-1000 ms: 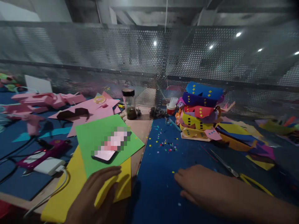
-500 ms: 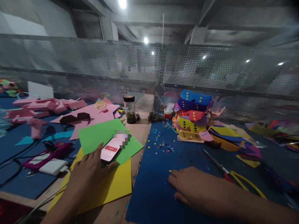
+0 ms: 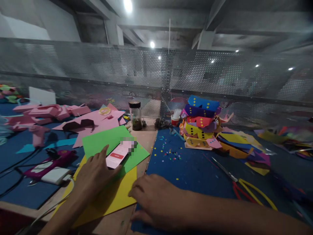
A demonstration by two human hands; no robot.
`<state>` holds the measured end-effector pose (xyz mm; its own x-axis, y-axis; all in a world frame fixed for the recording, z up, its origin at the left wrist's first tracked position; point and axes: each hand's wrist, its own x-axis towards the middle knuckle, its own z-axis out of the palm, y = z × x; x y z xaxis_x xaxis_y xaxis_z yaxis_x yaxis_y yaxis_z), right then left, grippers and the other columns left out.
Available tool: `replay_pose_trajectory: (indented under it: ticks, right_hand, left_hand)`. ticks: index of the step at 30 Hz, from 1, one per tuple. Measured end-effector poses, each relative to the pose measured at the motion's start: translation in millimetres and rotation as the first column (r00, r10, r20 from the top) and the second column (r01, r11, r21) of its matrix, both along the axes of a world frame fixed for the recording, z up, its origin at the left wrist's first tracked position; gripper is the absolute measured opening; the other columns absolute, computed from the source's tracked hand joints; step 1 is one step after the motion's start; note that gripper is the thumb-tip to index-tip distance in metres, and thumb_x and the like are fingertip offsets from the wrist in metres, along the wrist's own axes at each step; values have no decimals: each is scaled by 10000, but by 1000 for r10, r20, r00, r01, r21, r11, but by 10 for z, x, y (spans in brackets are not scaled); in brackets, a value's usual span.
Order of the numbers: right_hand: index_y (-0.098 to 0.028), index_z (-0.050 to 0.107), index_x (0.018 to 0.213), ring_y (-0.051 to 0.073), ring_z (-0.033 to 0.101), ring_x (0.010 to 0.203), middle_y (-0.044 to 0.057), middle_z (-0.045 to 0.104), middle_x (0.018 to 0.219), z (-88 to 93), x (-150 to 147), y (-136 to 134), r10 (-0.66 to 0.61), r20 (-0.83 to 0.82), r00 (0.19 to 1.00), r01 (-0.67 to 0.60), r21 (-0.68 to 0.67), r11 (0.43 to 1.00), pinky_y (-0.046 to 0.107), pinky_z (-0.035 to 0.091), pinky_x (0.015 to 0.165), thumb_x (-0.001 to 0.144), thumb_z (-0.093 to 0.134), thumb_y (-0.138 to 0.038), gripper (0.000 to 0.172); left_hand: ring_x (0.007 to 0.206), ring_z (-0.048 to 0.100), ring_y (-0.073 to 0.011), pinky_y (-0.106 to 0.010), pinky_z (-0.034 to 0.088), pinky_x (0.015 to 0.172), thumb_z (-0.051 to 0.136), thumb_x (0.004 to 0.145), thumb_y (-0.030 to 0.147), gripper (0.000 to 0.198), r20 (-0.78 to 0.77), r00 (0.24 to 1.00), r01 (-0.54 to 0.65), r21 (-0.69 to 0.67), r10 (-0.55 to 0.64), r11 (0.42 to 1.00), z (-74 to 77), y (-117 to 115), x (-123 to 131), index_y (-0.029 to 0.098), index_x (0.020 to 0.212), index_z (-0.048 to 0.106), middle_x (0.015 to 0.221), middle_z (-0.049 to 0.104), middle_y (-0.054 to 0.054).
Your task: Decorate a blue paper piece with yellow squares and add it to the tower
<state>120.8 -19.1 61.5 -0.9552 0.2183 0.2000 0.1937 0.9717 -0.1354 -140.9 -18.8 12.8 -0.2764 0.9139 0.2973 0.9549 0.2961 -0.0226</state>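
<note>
My left hand is at the lower end of a smartphone with a lit pink screen, fingers along its left edge and thumb at its near right corner. The phone lies on a green sheet, which overlaps a yellow sheet. Over the yellow sheet's right edge hovers or rests my right hand; its fingers are bent, thumb apart from them, with nothing visible between. Scissors with red and yellow handles lie open to the right of that hand.
Tiny coloured paper bits are scattered on the blue mat. Behind them stands a stack of folded colourful paper pieces. A lidded jar and a paper cup stand farther back. Left lie a glue gun and a purple power strip.
My right hand has moved left across the blue mat to the yellow sheet's edge. My left hand has stayed by the phone, nearly still.
</note>
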Motion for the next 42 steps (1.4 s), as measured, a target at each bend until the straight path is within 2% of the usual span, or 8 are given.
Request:
replay_pose_trajectory:
  ticks: [2,5,9,14,19,27,33,42]
  right_hand:
    - [-107,489,1239,261,514,1142,165,572,1225,-161,-200,12,48,-32,998,-48,-1,999,382,440,929,889,521,-543,561]
    - [-61,426,1320,311,427,1254,206,493,1337,-360,-425,77,7,-60,998,-7,-2,1000,470,349,1044,880,425,-646,732]
    - [-34,444,1305,327,427,1254,214,522,1301,-457,-548,183,-48,-62,997,48,9,999,516,298,1077,865,336,-710,814]
    - [-44,551,1137,298,568,1041,185,636,1059,-454,-555,192,-14,-46,999,25,244,969,523,288,1069,914,367,-594,621]
    - [-42,570,1025,251,620,803,146,670,877,-453,-565,207,63,-54,997,-30,471,882,555,240,1073,926,394,-168,238]
    - [-89,576,933,217,610,717,101,667,810,-387,-517,340,130,-118,984,-48,534,844,515,283,1057,919,372,-111,206]
    - [-138,561,844,197,588,684,52,645,742,-309,-368,317,142,-130,981,-56,514,856,498,291,1053,917,402,-119,176]
    - [-89,574,987,258,621,910,133,670,908,-386,-455,335,75,-140,987,10,528,849,506,346,997,941,401,-145,188]
  left_hand:
    - [1030,575,-399,-450,411,858,426,791,603,880,-4,1000,5,11,-5,1000,30,7,10,47,1448,245,1141,630,-217]
    - [1038,567,-407,-448,399,873,437,797,589,868,-20,1000,19,30,-18,999,83,19,25,42,1444,248,1161,623,-225]
    - [1040,563,-405,-440,409,858,442,795,580,851,-18,999,30,25,-30,999,133,41,47,49,1436,265,1173,622,-214]
    - [1018,570,-391,-436,425,837,442,795,607,864,5,999,44,23,-44,999,172,68,75,62,1441,265,1151,632,-199]
    - [1041,558,-391,-440,433,829,459,797,581,845,27,998,55,2,-55,998,202,94,73,70,1443,271,1183,628,-193]
    - [1109,531,-408,-445,415,880,467,792,561,822,20,998,56,-21,-56,998,204,151,-22,76,1429,282,1259,586,-201]
    - [1088,537,-407,-443,422,867,457,808,524,781,24,999,49,-8,-49,999,233,158,-39,104,1437,262,1158,634,-174]
    - [1087,527,-396,-432,436,843,445,816,565,790,28,999,38,-8,-38,999,218,173,-41,78,1421,298,1237,605,-181]
